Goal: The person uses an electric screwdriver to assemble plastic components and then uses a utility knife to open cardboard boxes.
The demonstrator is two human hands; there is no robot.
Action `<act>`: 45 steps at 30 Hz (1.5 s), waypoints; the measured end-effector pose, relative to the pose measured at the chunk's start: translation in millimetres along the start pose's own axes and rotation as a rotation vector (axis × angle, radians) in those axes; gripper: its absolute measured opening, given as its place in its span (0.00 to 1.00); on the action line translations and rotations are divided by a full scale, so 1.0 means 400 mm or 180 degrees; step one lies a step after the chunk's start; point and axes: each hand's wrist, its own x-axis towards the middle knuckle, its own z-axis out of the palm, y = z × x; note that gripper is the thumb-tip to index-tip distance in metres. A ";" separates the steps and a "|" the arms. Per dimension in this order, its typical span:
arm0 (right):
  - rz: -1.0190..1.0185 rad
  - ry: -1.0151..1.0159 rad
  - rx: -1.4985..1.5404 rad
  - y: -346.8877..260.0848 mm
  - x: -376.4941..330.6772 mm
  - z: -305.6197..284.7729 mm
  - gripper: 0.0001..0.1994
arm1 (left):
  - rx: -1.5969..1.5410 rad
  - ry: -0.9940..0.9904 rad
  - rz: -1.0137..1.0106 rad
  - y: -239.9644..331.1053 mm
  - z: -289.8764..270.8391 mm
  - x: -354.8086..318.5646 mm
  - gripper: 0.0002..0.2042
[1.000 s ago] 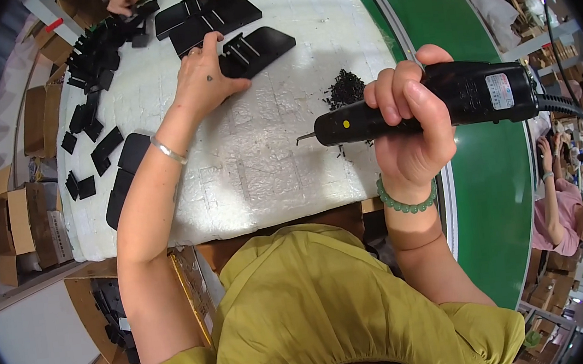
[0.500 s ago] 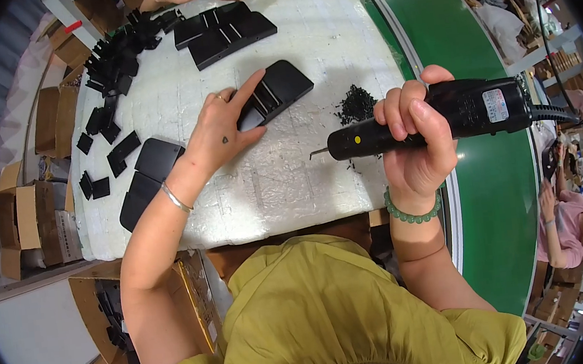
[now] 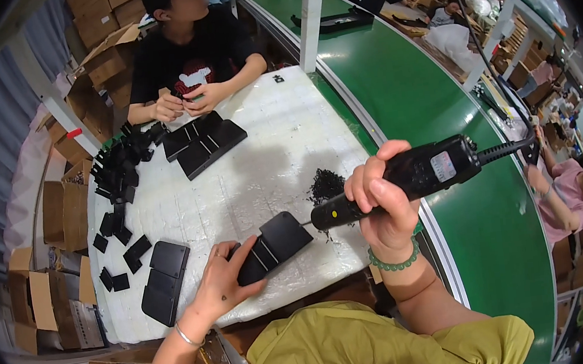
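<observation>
My left hand grips a black plastic piece with a rounded end and two light strips across its middle, fingers on top and thumb along the near edge. In my right hand is a black corded power tool, held level, with a thin metal tip pointing left. The tip is at the right end of the plastic piece; whether it touches, I cannot tell. Behind the tool's front lies a pile of black plastic shavings. A similar black piece rests to the left of my left hand.
Two more black pieces lie together at the far side of the white-covered table. Many small black parts are heaped along its left. A co-worker sits across. A green conveyor belt runs along the right; cartons stand left.
The view has tilted up, bringing the co-worker into sight. My left hand has brought the black piece nearer to me, and the tool tip has come to its right end.
</observation>
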 end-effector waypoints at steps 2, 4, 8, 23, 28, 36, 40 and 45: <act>-0.0102 0.0030 0.0036 0.004 0.016 0.011 0.16 | 0.0029 -0.0184 -0.0239 0.002 0.006 -0.015 0.40; -0.0084 -0.0213 0.0445 0.009 0.028 0.008 0.18 | 0.0239 0.0224 -0.0088 0.016 0.001 -0.014 0.44; -0.0279 -0.0486 0.0465 -0.010 0.044 0.036 0.19 | 0.0005 0.1299 0.0522 0.067 -0.024 0.070 0.23; -0.0035 -0.1340 0.0626 -0.056 0.003 0.038 0.17 | -0.1173 0.1732 0.0494 0.145 0.004 0.108 0.19; -0.0006 -0.1630 0.0643 -0.062 0.014 0.036 0.17 | -0.0045 0.1888 0.1382 0.123 -0.010 0.117 0.27; 0.0029 -0.1777 0.0575 -0.058 0.013 0.039 0.17 | -0.0108 0.1811 0.1397 0.124 -0.009 0.115 0.28; 0.0058 -0.1853 0.0484 -0.047 0.016 0.051 0.17 | -0.0022 0.1820 0.1502 0.125 -0.012 0.114 0.27; 0.0026 -0.1830 0.0192 -0.035 -0.002 0.088 0.16 | 0.0296 0.1352 0.1514 0.134 -0.019 0.083 0.26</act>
